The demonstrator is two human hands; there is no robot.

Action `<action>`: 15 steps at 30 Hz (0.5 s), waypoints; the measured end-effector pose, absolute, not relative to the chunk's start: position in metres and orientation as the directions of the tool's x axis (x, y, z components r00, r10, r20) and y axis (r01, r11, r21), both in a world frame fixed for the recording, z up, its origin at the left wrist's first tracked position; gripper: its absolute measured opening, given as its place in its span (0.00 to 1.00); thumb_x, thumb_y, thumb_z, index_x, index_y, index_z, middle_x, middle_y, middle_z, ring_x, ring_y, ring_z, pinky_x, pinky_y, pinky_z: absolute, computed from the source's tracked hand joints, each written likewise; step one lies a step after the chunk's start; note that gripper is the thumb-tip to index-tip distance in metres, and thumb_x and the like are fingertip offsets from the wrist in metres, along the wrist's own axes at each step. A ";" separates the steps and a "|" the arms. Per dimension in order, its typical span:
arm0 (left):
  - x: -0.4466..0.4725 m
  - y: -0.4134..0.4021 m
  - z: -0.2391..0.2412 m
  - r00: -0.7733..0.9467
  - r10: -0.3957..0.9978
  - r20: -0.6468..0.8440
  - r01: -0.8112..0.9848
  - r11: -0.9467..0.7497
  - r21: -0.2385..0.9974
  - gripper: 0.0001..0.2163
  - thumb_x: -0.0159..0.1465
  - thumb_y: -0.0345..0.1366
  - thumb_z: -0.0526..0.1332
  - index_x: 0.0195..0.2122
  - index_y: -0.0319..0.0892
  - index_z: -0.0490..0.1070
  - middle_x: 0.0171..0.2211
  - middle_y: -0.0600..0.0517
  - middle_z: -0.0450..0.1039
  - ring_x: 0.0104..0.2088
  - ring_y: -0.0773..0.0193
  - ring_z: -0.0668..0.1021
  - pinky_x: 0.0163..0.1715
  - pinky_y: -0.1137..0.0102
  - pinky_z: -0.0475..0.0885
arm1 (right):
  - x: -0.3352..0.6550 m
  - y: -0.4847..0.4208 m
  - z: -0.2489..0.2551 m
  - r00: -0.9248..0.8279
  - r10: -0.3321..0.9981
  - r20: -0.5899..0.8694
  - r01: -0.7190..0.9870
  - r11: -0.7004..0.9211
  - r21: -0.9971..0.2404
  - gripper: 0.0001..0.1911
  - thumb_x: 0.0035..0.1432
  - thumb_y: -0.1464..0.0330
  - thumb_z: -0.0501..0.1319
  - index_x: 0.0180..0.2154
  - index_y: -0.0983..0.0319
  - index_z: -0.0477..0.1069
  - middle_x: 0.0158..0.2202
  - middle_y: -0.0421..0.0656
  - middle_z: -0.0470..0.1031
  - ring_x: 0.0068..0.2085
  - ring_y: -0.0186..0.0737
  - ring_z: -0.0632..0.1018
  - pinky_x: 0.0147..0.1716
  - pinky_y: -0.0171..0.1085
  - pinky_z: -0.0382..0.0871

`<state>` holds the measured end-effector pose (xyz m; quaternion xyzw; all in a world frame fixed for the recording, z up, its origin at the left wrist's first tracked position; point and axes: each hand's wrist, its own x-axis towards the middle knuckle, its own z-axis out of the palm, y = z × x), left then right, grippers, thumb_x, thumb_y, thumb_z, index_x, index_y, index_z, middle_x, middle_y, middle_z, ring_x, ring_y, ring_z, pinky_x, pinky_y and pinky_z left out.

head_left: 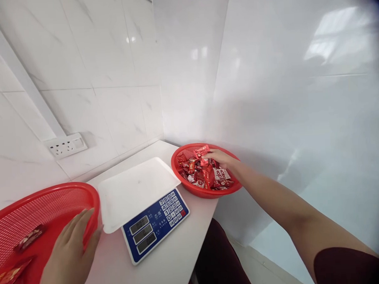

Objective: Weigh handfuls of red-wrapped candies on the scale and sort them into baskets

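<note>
My right hand (220, 157) reaches into the red plastic basket (191, 190) on the right, its fingers closed on red-wrapped candy (202, 151) just above the pile. That basket holds many small packets, mostly red, with some white-and-red ones (221, 174). My left hand (71, 245) is at the near right side of the larger red basket (96, 200) on the left, fingers stretched out and thumb apart, with the basket's rim showing between them. Inside this basket lie a dark red packet (30, 237) and more red packets (11, 277) near the lower left.
Between the baskets stands a blue-and-white digital scale (158, 227) with a white tray (138, 190) on top and a keypad. It sits on a white table (181, 247) against tiled walls. A socket strip (67, 145) is on the wall. My leg (224, 262) is below the table edge.
</note>
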<state>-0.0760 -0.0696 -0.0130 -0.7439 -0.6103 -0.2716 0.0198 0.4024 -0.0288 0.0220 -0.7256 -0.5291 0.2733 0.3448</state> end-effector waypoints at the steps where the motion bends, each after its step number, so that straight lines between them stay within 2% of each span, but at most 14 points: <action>1: -0.066 -0.074 -0.004 0.135 0.905 0.403 0.908 -0.276 0.314 0.20 0.62 0.47 0.49 0.54 0.48 0.59 0.54 0.46 0.66 0.54 0.49 0.68 0.44 0.56 0.72 | 0.395 -0.029 0.029 0.267 0.963 -0.037 0.545 -0.182 -0.819 0.17 0.49 0.64 0.60 0.43 0.61 0.70 0.37 0.46 0.78 0.36 0.42 0.77 0.33 0.37 0.70; 6: -0.024 -0.086 0.019 0.264 0.887 0.380 0.830 -0.410 0.379 0.21 0.62 0.48 0.50 0.54 0.46 0.62 0.55 0.46 0.65 0.55 0.51 0.68 0.39 0.62 0.74 | 0.334 -0.016 0.060 0.145 0.989 -0.039 0.336 -0.086 -0.938 0.17 0.46 0.66 0.65 0.41 0.59 0.70 0.38 0.45 0.78 0.36 0.44 0.77 0.32 0.38 0.72; 11: -0.009 -0.091 0.017 0.319 0.886 0.337 0.766 -0.450 0.459 0.20 0.64 0.46 0.49 0.55 0.48 0.61 0.56 0.48 0.65 0.56 0.55 0.67 0.43 0.62 0.73 | 0.277 0.017 0.064 0.021 1.000 0.019 0.296 0.012 -0.955 0.14 0.45 0.71 0.65 0.37 0.63 0.71 0.34 0.44 0.78 0.33 0.40 0.78 0.31 0.36 0.72; 15: -0.011 -0.096 0.018 0.295 0.904 0.310 0.752 -0.419 0.508 0.19 0.64 0.46 0.50 0.55 0.49 0.62 0.56 0.48 0.65 0.56 0.55 0.67 0.47 0.61 0.71 | 0.246 0.036 0.057 -0.233 0.966 -0.110 0.352 -0.022 -0.936 0.19 0.44 0.69 0.66 0.42 0.62 0.70 0.35 0.45 0.77 0.33 0.40 0.78 0.28 0.35 0.72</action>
